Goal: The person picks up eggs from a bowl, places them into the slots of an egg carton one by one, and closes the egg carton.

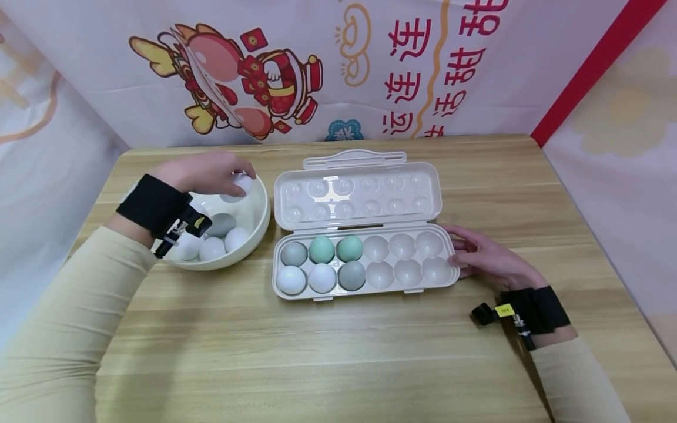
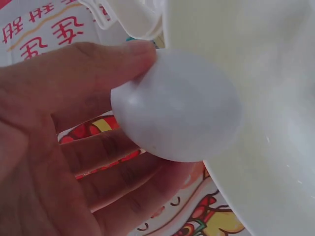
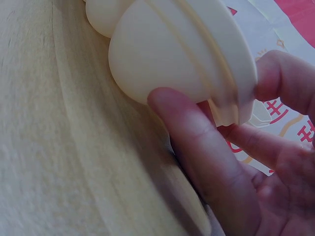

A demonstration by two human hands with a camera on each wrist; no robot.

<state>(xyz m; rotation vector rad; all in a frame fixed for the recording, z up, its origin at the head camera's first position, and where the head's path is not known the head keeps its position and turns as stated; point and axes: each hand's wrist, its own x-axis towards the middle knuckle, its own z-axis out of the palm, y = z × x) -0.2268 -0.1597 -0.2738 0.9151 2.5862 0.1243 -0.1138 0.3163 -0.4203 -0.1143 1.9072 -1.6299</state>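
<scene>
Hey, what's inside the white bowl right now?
In the white bowl, you can see a gray egg and several white eggs. The left hand, its black wrist strap and camera cover part of the inside, so an exact count isn't possible.

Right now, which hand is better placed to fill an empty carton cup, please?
Probably the left hand: it holds a white egg at the bowl, while the right hand grips the carton.

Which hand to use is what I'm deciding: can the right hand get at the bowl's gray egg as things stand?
Probably not: the right hand grips the carton, which lies between it and the bowl; the left hand, holding a white egg, is over the bowl.
</scene>
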